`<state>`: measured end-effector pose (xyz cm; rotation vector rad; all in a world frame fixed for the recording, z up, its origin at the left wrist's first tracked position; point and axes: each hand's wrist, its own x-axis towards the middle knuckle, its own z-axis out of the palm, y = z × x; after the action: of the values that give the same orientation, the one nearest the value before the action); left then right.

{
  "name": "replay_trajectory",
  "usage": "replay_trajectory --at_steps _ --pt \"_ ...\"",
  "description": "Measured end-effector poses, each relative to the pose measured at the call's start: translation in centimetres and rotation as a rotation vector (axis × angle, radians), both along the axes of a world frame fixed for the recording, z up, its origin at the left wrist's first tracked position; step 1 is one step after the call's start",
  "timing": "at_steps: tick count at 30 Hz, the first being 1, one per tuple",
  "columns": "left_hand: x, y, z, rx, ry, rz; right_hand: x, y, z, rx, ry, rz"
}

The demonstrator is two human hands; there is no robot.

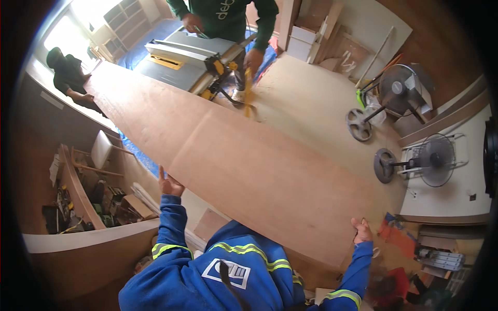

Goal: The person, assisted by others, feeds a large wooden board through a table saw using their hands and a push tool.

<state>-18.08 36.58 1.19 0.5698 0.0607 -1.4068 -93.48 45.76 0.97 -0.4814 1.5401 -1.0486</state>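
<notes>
A long brown plywood sheet [244, 166] stretches from close in front of me to the far left. My left hand [170, 184] holds its near long edge, thumb up at the side, with some fingers hidden under the wood. At the sheet's right end, my right hand [361, 230] grips the edge; its lower fingers are partly out of sight. A person in dark clothing [72, 80] has hands on the far left end. Beyond the sheet stands a table saw [181, 57] with a yellow and black fence.
Behind the saw is a person in a green sweatshirt [225, 18], one hand near a yellow strip. Two pedestal fans [397, 90] stand at right. At left are a chair [102, 150] and an open bin of tools [111, 202]. Blue sheeting [140, 155] covers some floor.
</notes>
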Motion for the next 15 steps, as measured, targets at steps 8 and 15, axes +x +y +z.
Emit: replay_trajectory --at_steps 8,15 --pt "-11.2 -0.8 -6.3 0.234 -0.132 0.04 -10.4 -1.4 -1.6 0.051 0.061 -0.075" --pt "-23.0 2.9 -5.8 0.532 -0.308 0.149 -15.5 -4.6 -0.1 0.117 0.533 -0.223"
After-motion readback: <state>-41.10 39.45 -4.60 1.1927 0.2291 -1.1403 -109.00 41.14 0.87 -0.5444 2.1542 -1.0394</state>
